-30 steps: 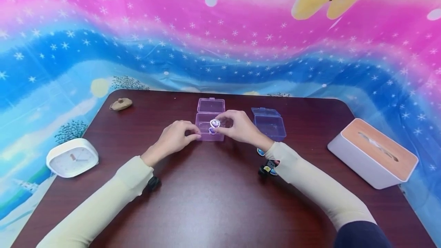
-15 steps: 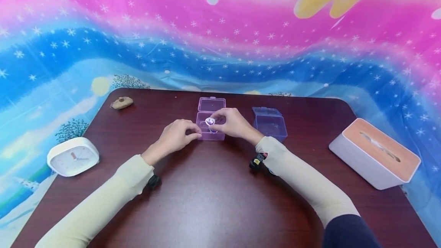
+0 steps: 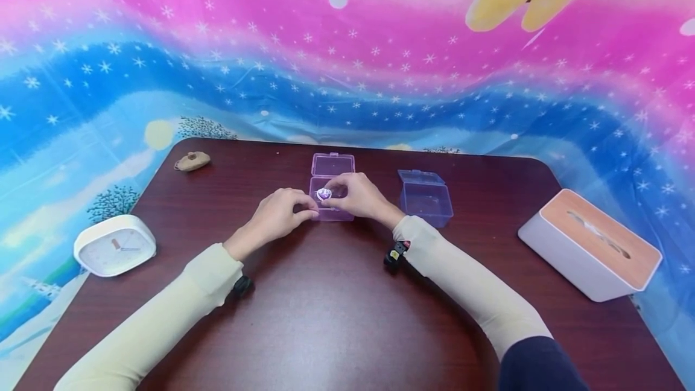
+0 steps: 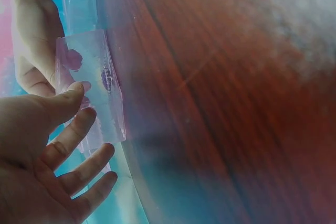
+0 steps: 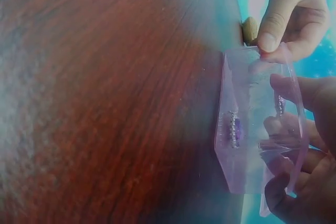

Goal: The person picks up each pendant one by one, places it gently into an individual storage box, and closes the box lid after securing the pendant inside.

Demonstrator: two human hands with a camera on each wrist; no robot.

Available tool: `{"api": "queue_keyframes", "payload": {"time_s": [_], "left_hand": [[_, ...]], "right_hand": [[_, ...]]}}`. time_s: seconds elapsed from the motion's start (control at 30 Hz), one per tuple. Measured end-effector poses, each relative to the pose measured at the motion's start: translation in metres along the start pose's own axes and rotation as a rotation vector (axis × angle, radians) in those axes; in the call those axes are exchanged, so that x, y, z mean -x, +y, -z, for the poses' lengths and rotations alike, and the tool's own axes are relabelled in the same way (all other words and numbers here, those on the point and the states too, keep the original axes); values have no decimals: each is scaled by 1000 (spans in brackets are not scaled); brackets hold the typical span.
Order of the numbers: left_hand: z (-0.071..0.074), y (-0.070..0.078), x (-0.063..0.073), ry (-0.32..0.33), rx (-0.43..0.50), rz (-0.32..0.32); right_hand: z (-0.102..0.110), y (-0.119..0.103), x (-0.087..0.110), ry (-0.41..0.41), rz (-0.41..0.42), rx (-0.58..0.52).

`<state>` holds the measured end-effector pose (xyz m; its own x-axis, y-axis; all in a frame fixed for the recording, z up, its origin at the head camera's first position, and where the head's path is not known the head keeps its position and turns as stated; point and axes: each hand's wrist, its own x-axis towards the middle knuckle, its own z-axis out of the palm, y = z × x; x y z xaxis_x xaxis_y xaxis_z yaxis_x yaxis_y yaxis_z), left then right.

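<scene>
A small clear-pink plastic box (image 3: 338,216) stands with its lid up near the middle of the table. My left hand (image 3: 278,213) grips its left front corner between thumb and forefinger, the other fingers spread loosely in the left wrist view. Inside the box's opening, my right hand (image 3: 358,195) pinches a purple heart-shaped gem (image 3: 324,194) with a silvery beaded edge. Through the clear wall, the right wrist view shows a second purple gem (image 5: 234,129) low in the box, under the held one.
A purple-blue clear box (image 3: 426,201) stands lid-up to the right. Farther right is a white tissue box (image 3: 592,243) with a wooden top. A white clock (image 3: 116,246) and a small tan object (image 3: 192,162) sit on the left.
My right hand has carried the purple gem leftward and turned it flatter within the box. The left hand stays at the corner. Blue-edged pieces by the right wrist are now covered by the sleeve.
</scene>
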<state>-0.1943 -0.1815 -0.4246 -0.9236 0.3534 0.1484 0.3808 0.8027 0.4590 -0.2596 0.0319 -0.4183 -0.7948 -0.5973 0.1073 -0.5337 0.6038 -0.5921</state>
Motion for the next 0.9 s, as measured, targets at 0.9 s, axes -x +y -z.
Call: {"api": "queue_keyframes", "payload": {"time_s": [0.9], "left_hand": [[-1, 2, 0, -5, 30, -8]], "right_hand": [[-7, -3, -2, 3, -71, 117]]}}
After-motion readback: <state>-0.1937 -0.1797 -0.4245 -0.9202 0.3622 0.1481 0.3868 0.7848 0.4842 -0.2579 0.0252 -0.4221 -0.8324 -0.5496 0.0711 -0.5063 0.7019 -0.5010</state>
